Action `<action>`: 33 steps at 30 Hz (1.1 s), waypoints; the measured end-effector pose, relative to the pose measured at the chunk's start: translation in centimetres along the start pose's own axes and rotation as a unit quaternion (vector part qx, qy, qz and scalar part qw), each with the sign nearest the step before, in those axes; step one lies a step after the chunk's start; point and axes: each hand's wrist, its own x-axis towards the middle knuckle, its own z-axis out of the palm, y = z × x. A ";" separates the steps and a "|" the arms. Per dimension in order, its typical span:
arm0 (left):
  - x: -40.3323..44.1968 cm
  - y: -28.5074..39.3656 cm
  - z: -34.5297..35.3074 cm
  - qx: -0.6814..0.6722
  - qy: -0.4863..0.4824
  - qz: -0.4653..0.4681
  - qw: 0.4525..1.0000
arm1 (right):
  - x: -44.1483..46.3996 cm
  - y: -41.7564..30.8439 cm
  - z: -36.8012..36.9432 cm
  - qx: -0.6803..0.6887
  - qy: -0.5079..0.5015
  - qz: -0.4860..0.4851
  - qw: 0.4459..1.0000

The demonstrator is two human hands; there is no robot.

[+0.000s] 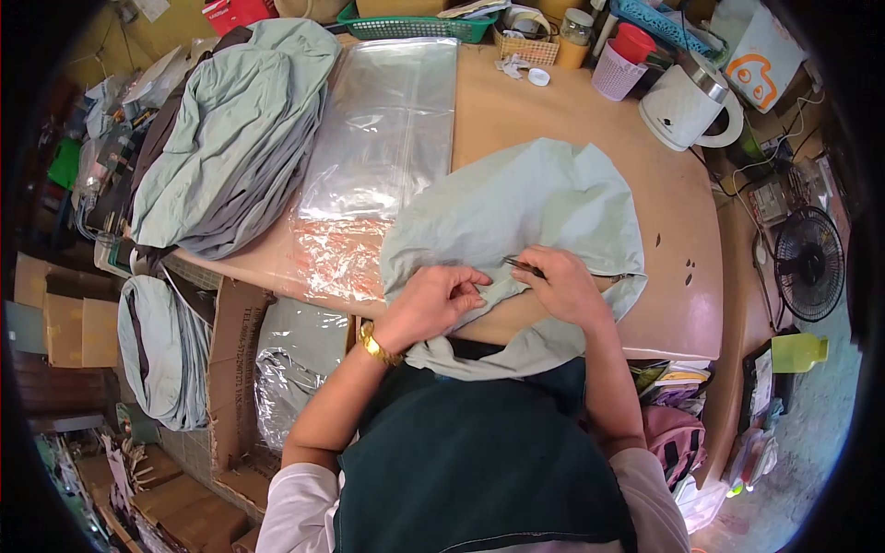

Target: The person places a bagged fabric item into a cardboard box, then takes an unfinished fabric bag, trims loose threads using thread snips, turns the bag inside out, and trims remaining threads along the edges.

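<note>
A pale grey-green cloth piece (516, 198) lies spread on the table in front of me, its near edge folded open toward my lap. My left hand (438, 302), with a gold watch (373, 343) at the wrist, is on the near left part of the cloth, fingers curled and gripping the fabric. My right hand (558, 284) is closed around small dark thread snips (525, 267), their narrow tip pointing left just above the cloth. The tips of both hands are a short way apart. Part of the snips is hidden inside my right fingers.
A pile of similar cloth pieces (235, 138) lies at the left, beside clear plastic bags (383, 138). At the back right stand a white kettle (684, 103) and a pink cup (618, 72). A cardboard box (235, 369) is below left; a black fan (809, 263) is at right.
</note>
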 end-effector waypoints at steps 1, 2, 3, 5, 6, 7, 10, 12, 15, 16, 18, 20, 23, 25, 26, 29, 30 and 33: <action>-0.3 0.3 0.3 0.105 0.050 0.053 0.992 | 0.5 0.2 0.2 -0.022 -0.024 0.011 0.999; -0.5 0.9 0.9 0.184 0.103 0.101 0.972 | 0.9 0.3 0.1 -0.021 -0.021 0.013 0.999; -0.3 1.0 1.3 0.184 0.101 0.101 0.972 | 1.3 0.4 0.1 -0.017 -0.021 0.017 0.999; 0.0 0.8 2.0 0.175 0.157 0.108 0.966 | 1.5 0.3 0.2 -0.012 -0.024 0.022 0.999; 0.3 0.2 2.3 0.140 0.171 0.102 0.970 | 1.6 0.0 0.0 -0.010 -0.033 0.044 0.998; 0.4 -0.3 2.4 0.140 0.171 0.100 0.970 | 1.7 -0.2 0.0 -0.009 -0.042 0.065 0.997; 0.3 -1.0 2.8 0.124 0.196 0.098 0.968 | 1.4 0.2 0.6 -0.009 -0.011 0.043 0.999; 0.3 -1.3 2.9 0.133 0.216 0.123 0.959 | 1.0 0.1 1.1 0.009 0.035 0.039 0.999; 0.5 -2.3 2.6 0.142 0.224 0.144 0.953 | 0.1 -0.4 2.3 0.010 0.109 0.023 0.994; 0.5 -2.5 2.3 0.141 0.226 0.142 0.953 | 0.0 -0.4 2.5 -0.005 0.137 0.014 0.990; 0.2 -2.3 1.5 -0.135 0.150 -0.086 0.976 | 0.1 -0.2 2.6 -0.012 0.122 0.023 0.992; -0.5 -1.3 0.9 -0.057 0.172 -0.013 0.983 | 0.4 -0.2 2.4 -0.020 0.109 0.031 0.993; -3.0 4.4 0.9 -0.147 0.141 0.016 0.979 | 0.9 -0.1 2.2 -0.055 0.078 0.040 0.995; -3.8 6.4 1.2 -0.369 -0.020 -0.063 0.927 | 1.3 0.1 2.4 -0.065 0.082 0.037 0.994; -3.2 4.7 2.4 -0.302 0.038 -0.052 0.951 | 1.3 0.1 2.3 -0.066 0.079 0.033 0.994; -1.3 -0.8 3.5 -0.021 0.220 0.009 0.975 | 1.2 -0.1 2.3 -0.050 0.086 0.020 0.995; -1.1 -1.1 3.5 -0.054 0.238 0.000 0.970 | 1.1 -0.2 2.2 -0.035 0.089 0.029 0.995; -0.8 -0.9 3.2 0.021 0.232 0.025 0.972 | 0.3 -0.3 2.4 -0.008 0.099 0.035 0.994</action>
